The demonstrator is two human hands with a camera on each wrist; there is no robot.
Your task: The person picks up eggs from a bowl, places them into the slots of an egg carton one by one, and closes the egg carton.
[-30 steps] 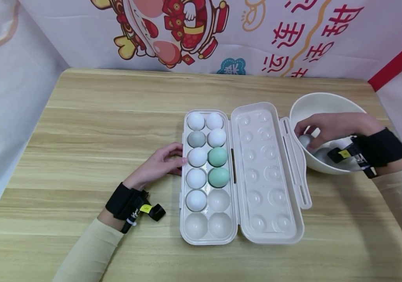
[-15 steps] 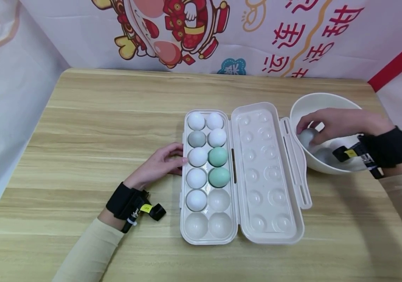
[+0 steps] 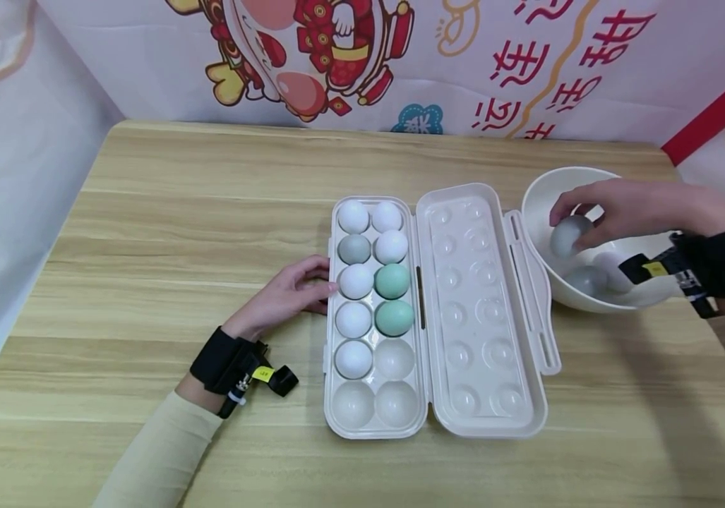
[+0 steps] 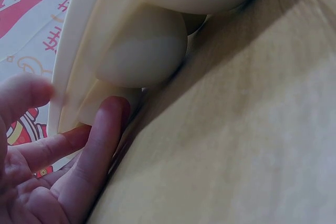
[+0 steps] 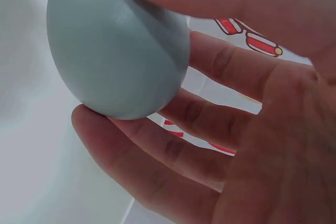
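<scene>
right grip [image 3: 629, 208] clamped on 1 greyish egg [image 3: 567, 237] at bowl [image 3: 541, 200], left grip [image 3: 286, 295] around carton [image 3: 394, 361]

- bowl [image 3: 540, 204] partly hidden by the right hand [image 3: 629, 208] in the head view
- held egg [image 5: 110, 56] cut off at the right wrist view's top
- cartoon figure [image 3: 301, 92] cropped by the head view's top edge

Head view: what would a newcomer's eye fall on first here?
Probably the two mint-green eggs, standing out among white eggs in the open egg box. Next, the greyish egg that the right hand grips at the white bowl on the right. Behind the table, the red cartoon print also pulls the eye.
</scene>
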